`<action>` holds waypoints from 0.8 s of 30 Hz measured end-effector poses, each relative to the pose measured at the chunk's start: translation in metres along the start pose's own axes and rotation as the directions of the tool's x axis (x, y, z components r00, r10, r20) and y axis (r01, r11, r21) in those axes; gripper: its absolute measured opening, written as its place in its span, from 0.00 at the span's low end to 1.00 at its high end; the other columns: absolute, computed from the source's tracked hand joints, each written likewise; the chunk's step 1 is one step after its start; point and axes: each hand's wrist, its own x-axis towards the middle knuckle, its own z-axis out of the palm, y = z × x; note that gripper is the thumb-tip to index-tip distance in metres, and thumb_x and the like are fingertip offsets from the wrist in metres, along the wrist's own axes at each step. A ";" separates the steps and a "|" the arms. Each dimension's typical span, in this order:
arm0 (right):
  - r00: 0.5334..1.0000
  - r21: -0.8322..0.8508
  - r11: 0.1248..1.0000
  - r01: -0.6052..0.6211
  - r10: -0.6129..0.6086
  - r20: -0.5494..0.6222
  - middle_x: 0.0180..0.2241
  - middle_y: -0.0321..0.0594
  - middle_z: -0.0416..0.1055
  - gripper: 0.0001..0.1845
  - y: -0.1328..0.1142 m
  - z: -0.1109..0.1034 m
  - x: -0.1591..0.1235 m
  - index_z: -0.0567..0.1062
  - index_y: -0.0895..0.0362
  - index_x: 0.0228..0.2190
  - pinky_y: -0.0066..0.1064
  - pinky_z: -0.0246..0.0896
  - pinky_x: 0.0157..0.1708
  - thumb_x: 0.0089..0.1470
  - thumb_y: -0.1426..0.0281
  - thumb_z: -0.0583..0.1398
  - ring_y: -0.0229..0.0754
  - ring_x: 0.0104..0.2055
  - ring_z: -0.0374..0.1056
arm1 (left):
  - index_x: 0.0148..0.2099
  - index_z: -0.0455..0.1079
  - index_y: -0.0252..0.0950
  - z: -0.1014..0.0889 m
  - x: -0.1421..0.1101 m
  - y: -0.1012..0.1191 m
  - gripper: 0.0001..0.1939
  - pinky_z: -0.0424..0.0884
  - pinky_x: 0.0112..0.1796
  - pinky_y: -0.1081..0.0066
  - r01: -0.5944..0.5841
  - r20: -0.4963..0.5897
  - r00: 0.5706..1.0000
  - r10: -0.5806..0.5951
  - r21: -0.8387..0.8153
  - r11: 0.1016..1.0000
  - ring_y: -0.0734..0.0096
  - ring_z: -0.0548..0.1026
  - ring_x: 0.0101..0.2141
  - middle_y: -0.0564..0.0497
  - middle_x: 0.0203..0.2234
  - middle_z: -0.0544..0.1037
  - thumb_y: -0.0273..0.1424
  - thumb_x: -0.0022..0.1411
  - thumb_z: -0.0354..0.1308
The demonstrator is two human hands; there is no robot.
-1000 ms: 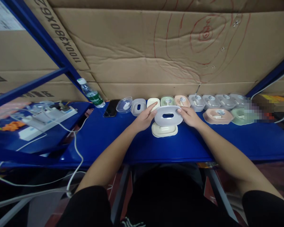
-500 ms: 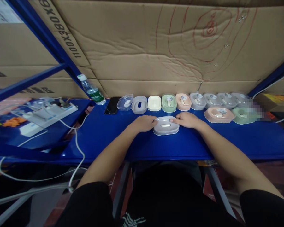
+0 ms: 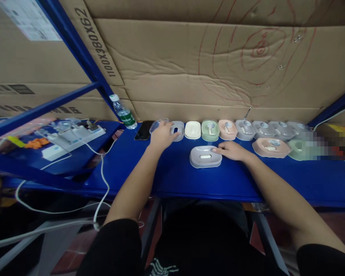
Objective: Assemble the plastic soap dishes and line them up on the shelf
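Left hand: here it is at the back of the table, the left hand (image 3: 161, 136) open, thumb spread wide of the fingers, right over the clear lid (image 3: 155, 125) and the slotted grey piece (image 3: 177, 137); whether it touches either, I cannot tell.
Right hand: and the right hand (image 3: 232, 150) is at the near grey dish (image 3: 206, 161), thumb on the right end of its rim; whether the fingers pinch it, I cannot tell.
Between the hands: well apart, these two, one back and left, one forward and right!
Near grey dish: flat on the blue table (image 3: 175, 180), in front of the row, a white bar (image 3: 205, 156) showing in its middle.
Back row: the cream dish (image 3: 193, 130) sits right of the slotted piece, then the green box (image 3: 210, 133), the peach box (image 3: 227, 132) and a run of grey boxes (image 3: 245, 132) stretching right.
Front right: a wider peach box (image 3: 271, 151) with a green box beside it, partly blurred.
Back left: a dark phone (image 3: 143, 130) lies flat, and a water bottle (image 3: 127, 117) leans beyond it.
Far left: a white power strip (image 3: 74, 142) full of plugs, with orange pieces (image 3: 37, 143) nearby.
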 end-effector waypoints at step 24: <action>1.000 0.047 0.999 0.024 -0.025 0.002 0.24 0.35 0.69 0.32 0.000 -0.002 -0.003 0.70 0.55 0.25 0.31 0.49 0.28 0.60 0.40 0.56 0.39 0.27 0.63 | 0.41 0.58 0.42 -0.003 0.014 -0.018 0.14 0.71 0.41 0.68 0.012 -0.289 0.942 -0.173 -0.486 0.874 0.66 0.78 0.39 0.48 0.40 0.80 0.44 0.65 0.57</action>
